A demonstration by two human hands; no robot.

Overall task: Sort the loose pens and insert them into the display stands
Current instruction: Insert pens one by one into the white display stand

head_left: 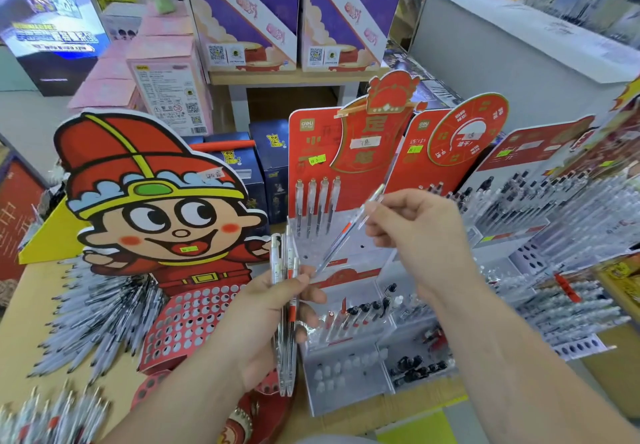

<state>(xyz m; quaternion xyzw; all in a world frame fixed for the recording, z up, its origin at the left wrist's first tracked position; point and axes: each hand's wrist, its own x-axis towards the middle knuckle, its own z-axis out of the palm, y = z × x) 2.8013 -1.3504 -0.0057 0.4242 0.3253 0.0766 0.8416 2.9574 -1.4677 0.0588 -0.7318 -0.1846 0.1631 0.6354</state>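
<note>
1. At the far left of the frame, clear fanned pens (97,312) bristled outward from the cartoon-figure stand (156,208). Their tips reached towards the left edge of the table (24,325).
2. Many holes in the cartoon-figure stand's red perforated panel (187,319) stood unfilled.
3. At lower centre, the left hand (266,312) gripped a bundle of pens (284,367) upright, fingers curled round it. The bundle's lower ends hung beside the panel's right edge.
4. The bundled pens had transparent barrels, and at least one had a red grip section.
5. In the centre stood a clear display stand (349,395) with a red back card. Four standing pens (317,204) filled part of its rear row, and a few dark holes lay open on the tier in front of them.
6. The right hand (419,232) pinched a single pen (343,235) by its upper end. It slanted down to the lower left, above those open holes.
7. That pen was clear with a red section, and its tip lay just beside the left thumb. Whether they touched could not be told.
8. On the right, crowded pen racks (554,208) sat near the right forearm.
</note>
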